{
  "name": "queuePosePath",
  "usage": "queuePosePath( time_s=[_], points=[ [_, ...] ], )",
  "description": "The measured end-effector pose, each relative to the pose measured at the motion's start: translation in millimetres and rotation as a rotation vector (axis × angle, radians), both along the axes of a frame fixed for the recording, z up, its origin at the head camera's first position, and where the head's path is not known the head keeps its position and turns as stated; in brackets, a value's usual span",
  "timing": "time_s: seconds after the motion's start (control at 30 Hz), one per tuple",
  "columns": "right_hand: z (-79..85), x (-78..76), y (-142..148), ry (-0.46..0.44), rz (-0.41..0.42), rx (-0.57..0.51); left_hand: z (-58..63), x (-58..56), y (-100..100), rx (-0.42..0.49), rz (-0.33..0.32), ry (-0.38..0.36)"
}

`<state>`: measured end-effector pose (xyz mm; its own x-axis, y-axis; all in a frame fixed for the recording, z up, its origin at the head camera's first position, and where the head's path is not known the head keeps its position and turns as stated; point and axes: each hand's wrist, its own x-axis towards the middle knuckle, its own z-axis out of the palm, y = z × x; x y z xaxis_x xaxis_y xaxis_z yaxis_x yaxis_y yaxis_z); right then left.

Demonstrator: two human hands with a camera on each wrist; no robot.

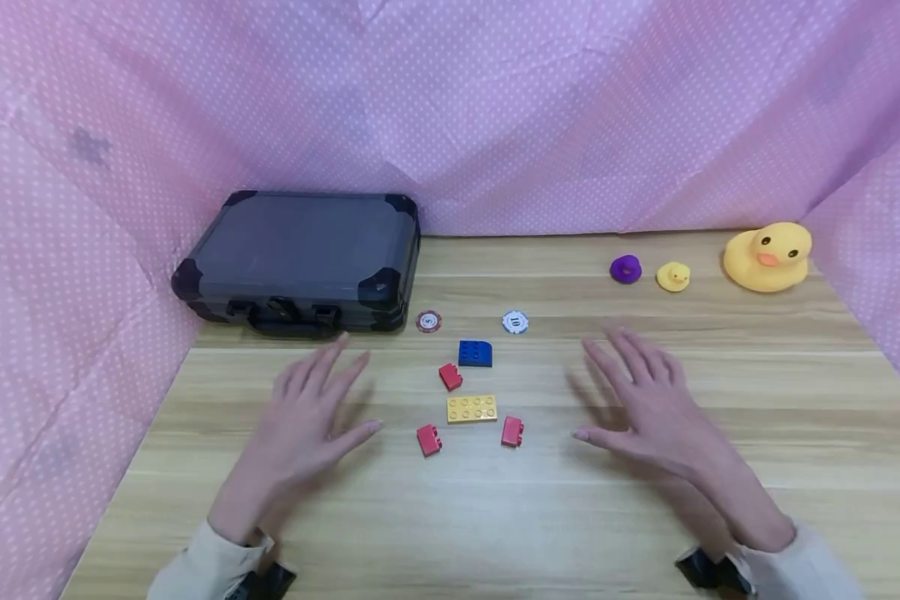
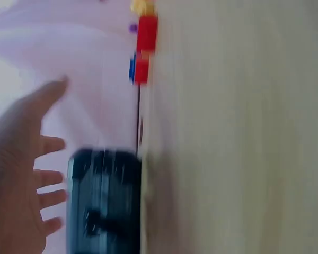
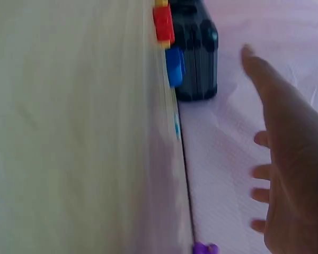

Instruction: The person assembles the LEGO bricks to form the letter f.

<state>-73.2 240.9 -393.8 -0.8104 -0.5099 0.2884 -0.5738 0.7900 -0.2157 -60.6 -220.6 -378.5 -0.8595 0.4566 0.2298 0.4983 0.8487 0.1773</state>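
Our left hand (image 1: 307,425) and right hand (image 1: 641,400) hover flat, fingers spread, holding nothing. Between them we see a yellow brick (image 1: 472,408) and red bricks (image 1: 429,439) on the worktop (image 1: 720,500).

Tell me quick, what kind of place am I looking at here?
Most likely a staged tabletop recording booth, not a home or workshop. Pink dotted cloth walls in a wooden table on three sides, and small props are set out neatly: toy bricks, poker chips, rubber ducks and a closed dark case.
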Motion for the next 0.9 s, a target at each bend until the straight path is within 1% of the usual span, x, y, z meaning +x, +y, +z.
queuePosePath(
  time_s=[0.1,0.17,0.3,0.4,0.53,0.77,0.9],
  points=[
    [-6.0,1.8,-10,-0.061,0.08,-0.051,-4.9,2.0,10,0.029,-0.058,-0.022],
    [-10.5,3.7,-17,-0.088,0.119,-0.085,-8.2,2.7,16,0.039,-0.097,-0.022],
    [-17.7,7.4,-31,-0.124,0.165,-0.137,-17.4,3.5,29,0.056,-0.17,-0.01],
    [-22.0,9.4,-40,-0.15,0.177,-0.159,-25.1,4.3,38,0.072,-0.198,-0.009],
    [-27.6,9.9,-50,-0.176,0.194,-0.189,-32.7,5.4,51,0.101,-0.204,-0.019],
    [-36.9,7.3,-62,-0.1,0.244,-0.226,-40.8,6.8,65,0.137,-0.177,-0.053],
    [-39.0,7.9,-66,-0.1,0.244,-0.247,-42.8,8.8,69,0.143,-0.161,-0.083]
  ],
)
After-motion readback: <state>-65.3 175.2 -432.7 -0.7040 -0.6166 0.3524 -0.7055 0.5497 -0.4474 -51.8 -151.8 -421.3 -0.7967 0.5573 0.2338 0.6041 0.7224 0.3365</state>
